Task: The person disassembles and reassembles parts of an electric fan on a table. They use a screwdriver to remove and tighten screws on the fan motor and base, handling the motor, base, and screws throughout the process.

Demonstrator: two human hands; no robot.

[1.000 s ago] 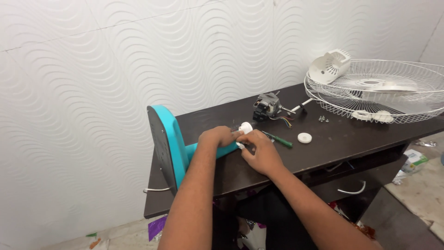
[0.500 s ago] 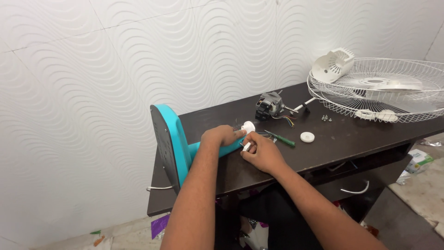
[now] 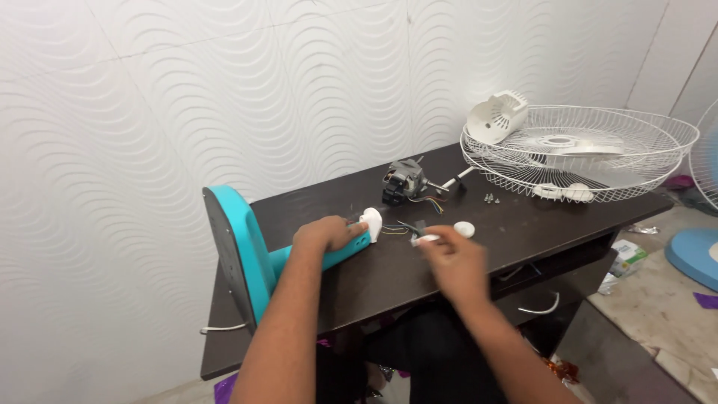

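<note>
A turquoise fan stand lies on its side on the dark table, its round base hanging over the left edge. My left hand grips the stand's neck just below its white end cap. My right hand hovers a little to the right of it and pinches a small white part. Thin coloured wires run out of the white cap between the two hands.
A grey fan motor with wires sits at the back of the table. A small white round knob and several screws lie nearby. A white wire fan guard with blades and a white motor cover fills the right end.
My right hand has drawn away from the stand's white end to the right, taking the small white part with it. My left hand keeps its grip on the neck.
</note>
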